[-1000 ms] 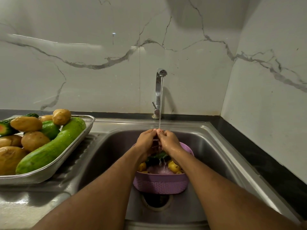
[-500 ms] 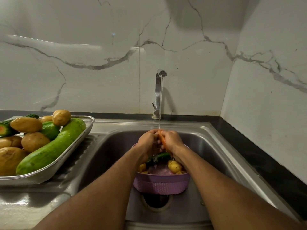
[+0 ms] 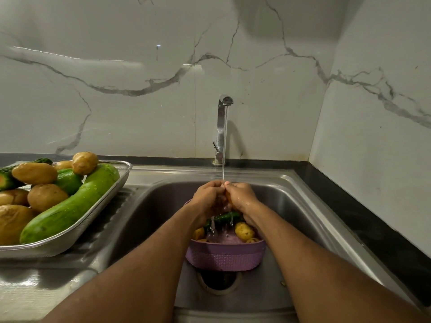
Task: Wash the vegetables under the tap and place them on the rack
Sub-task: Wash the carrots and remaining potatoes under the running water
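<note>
Under the running tap (image 3: 221, 127) my left hand (image 3: 207, 197) and my right hand (image 3: 242, 195) are cupped together around a small orange vegetable (image 3: 227, 201), mostly hidden by my fingers. The water stream (image 3: 224, 145) falls onto my knuckles. Below my hands a purple basket (image 3: 225, 255) stands in the sink and holds a dark green vegetable (image 3: 225, 216) and small potatoes (image 3: 243, 230). At the left, the metal rack tray (image 3: 77, 229) carries wet potatoes (image 3: 35, 173) and a long light green gourd (image 3: 77, 201).
The steel sink (image 3: 303, 217) has an open drain (image 3: 219, 280) just in front of the basket. The ribbed drainboard (image 3: 98, 238) lies under the tray. Marble walls close off the back and right, with a black counter strip (image 3: 373, 231) along the right.
My hands have shifted slightly around the orange vegetable under the stream; half a second ago more of it showed between them, now my fingers cover most of it.
</note>
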Demonstrator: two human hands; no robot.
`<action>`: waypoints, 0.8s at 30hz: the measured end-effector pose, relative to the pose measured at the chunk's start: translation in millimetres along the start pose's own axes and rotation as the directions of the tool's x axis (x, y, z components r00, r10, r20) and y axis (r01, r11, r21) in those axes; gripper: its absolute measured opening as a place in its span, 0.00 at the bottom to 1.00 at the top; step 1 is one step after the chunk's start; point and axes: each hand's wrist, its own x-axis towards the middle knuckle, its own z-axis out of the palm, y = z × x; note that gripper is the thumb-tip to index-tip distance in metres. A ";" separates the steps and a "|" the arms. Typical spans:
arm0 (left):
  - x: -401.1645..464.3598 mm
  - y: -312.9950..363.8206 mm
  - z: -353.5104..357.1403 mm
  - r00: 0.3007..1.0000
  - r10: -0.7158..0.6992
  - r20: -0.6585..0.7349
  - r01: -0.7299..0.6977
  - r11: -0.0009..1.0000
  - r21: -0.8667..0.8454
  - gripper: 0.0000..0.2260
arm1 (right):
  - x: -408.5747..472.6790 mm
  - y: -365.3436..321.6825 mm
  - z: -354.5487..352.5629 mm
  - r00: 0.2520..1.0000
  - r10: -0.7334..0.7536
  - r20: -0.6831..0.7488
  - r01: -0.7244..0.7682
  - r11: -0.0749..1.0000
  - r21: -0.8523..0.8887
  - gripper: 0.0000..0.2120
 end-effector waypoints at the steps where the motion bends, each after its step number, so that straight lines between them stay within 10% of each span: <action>1: 0.0 0.0 -0.6 1.000 0.000 -0.008 0.000 1.000 -0.004 0.11 | 1.7 0.1 2.5 1.000 0.004 0.028 -0.003 1.000 -0.027 0.13; 14: -0.7 -1.0 -1.7 1.000 0.014 -0.002 -0.014 0.999 -0.029 0.09 | 10.1 13.0 -1.9 0.994 -0.110 0.003 0.110 0.994 0.008 0.14; 24: 5.0 -8.3 -7.5 0.986 -0.010 -0.169 0.019 0.999 0.049 0.11 | 8.0 16.0 5.4 0.975 0.069 0.213 -0.026 0.979 -0.200 0.23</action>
